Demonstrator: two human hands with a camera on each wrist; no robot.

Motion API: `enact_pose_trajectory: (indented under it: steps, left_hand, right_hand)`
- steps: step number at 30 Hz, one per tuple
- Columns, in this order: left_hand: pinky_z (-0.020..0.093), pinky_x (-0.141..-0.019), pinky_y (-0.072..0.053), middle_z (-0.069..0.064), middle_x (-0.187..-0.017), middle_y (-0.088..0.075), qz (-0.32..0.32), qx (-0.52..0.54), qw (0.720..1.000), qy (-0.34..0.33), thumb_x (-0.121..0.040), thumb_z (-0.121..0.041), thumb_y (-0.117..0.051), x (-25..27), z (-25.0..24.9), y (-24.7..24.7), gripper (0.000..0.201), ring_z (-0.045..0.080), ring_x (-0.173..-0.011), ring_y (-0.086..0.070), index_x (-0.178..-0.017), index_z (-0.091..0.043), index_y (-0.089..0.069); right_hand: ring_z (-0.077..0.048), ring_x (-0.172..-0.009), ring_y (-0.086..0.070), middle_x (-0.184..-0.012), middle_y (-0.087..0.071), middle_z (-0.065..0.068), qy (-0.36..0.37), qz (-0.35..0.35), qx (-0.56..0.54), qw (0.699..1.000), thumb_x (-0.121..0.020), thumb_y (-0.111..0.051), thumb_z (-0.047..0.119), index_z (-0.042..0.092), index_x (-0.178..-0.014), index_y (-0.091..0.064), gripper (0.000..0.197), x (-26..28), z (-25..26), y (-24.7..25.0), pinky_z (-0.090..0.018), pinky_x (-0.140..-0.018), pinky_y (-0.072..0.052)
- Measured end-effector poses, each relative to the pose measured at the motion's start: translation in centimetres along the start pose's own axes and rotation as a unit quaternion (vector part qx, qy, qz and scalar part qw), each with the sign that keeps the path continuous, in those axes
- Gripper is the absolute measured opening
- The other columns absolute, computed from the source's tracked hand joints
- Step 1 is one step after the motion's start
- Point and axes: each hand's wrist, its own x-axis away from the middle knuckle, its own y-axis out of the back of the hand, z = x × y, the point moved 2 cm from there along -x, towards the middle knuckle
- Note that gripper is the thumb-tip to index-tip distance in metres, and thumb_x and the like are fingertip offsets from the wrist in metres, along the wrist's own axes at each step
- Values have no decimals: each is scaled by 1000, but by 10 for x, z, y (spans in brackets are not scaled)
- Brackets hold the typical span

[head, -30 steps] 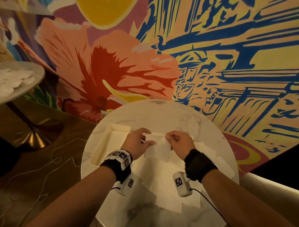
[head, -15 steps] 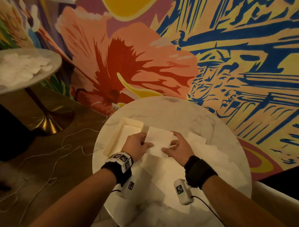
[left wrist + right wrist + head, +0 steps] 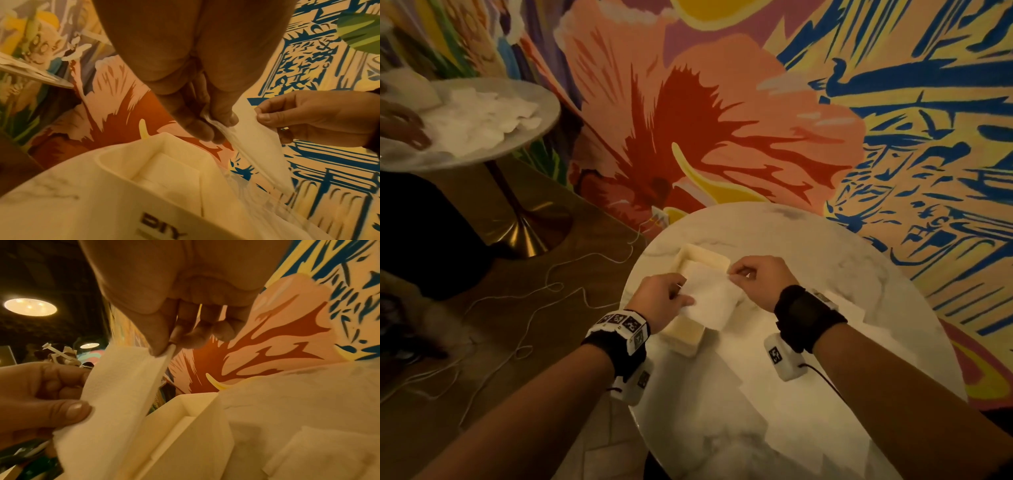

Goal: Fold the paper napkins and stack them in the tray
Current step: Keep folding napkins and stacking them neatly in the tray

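Marble bench (image 3: 808, 246) carries loose napkins (image 3: 774, 404) yet unfolded; our left hand (image 3: 659, 301) and right hand (image 3: 762, 279) pinch a folded napkin (image 3: 710, 298) above the tray (image 3: 707, 258), which already holds some.

1. The person is wearing no sleeves; both forearms are showing bare.
2. The left wrist is carrying a black band (image 3: 616, 342) with a white block of black-and-white square markers (image 3: 624, 323) on top.
3. Under it a small white camera box (image 3: 635, 385) is hanging, also bearing a marker.
4. The right wrist is wearing a wide black strap (image 3: 808, 317).
5. A white box (image 3: 782, 358) with one marker is sitting below this strap, and a thin black cable (image 3: 825, 380) is running out of it.
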Motion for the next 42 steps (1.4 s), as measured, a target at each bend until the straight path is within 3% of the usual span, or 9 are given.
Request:
enact_pose_trajectory:
  steps: [2,6,10,13,20,26,34,39,42]
  left_hand:
    - [19,-68,-56,-5,-83,-73,-19,8,1000,22,-88,-20,-74,-2,14,13,11,2,-66,-69,-97,-21,-68]
    - [23,-70,-56,-8,-82,-73,-77,-11,994,76,-89,-14,-71,-4,47,34,14,6,-72,-69,-85,-27,-67]
    - [25,-77,-50,-9,-94,-69,-80,-30,992,97,-89,-20,-73,-6,66,36,11,10,-85,-63,-99,-24,-70]
    - [22,-74,-48,-11,-94,-68,-56,-23,994,96,-88,-20,-74,-6,71,31,15,9,-86,-64,-102,-24,-70]
    - [22,-76,-52,-10,-89,-70,-25,-31,994,100,-87,-14,-73,-9,77,26,18,3,-83,-63,-101,-24,-71]
    - [19,-72,-50,-12,-84,-69,-11,-40,994,100,-85,-13,-73,-13,76,28,17,2,-79,-63,-98,-23,-73]
    - [21,-74,-51,-10,-88,-69,-2,-46,993,113,-85,-13,-74,-16,76,28,18,3,-81,-62,-100,-23,-73]
    - [32,-86,-56,-13,-101,-64,-5,-71,992,101,-84,-19,-76,-15,71,32,28,11,-90,-63,-108,-29,-68]
    - [28,-84,-50,-9,-111,-56,-40,-86,994,62,-86,-25,-72,-16,57,33,34,12,-94,-59,-118,-31,-62]
  right_hand:
    - [-10,-84,-62,-91,-71,6,-9,-17,11,1000,-88,-70,24,24,-87,-74,4,-12,6,-4,-20,-78,-49]
    - [-12,-87,-62,-91,-70,3,-53,-23,14,998,-88,-70,23,21,-90,-76,6,-32,12,-21,-21,-83,-47]
    - [-17,-96,-66,-99,-73,2,-98,34,57,993,-86,-70,26,26,-85,-77,7,-44,14,-50,-30,-94,-53]
    - [-18,-93,-67,-97,-73,4,-121,78,94,985,-85,-68,27,31,-73,-71,13,-45,15,-71,-32,-90,-55]
    - [-17,-85,-67,-93,-74,8,-139,137,181,964,-86,-60,27,29,-73,-72,18,-40,13,-102,-31,-81,-58]
    - [-20,-87,-67,-97,-74,5,-132,131,235,954,-89,-55,23,28,-90,-77,23,-42,13,-108,-28,-78,-56]
    - [-18,-110,-62,-123,-66,9,-136,132,242,952,-95,-58,34,35,-115,-70,23,-42,8,-110,-31,-94,-51]
    - [-18,-113,-60,-125,-66,2,-133,49,83,986,-93,-63,33,28,-116,-72,25,-39,-1,-89,-20,-97,-43]
    - [-19,-110,-63,-118,-70,-1,-118,-53,-12,992,-92,-64,29,25,-112,-75,23,-31,-7,-58,-19,-99,-43]
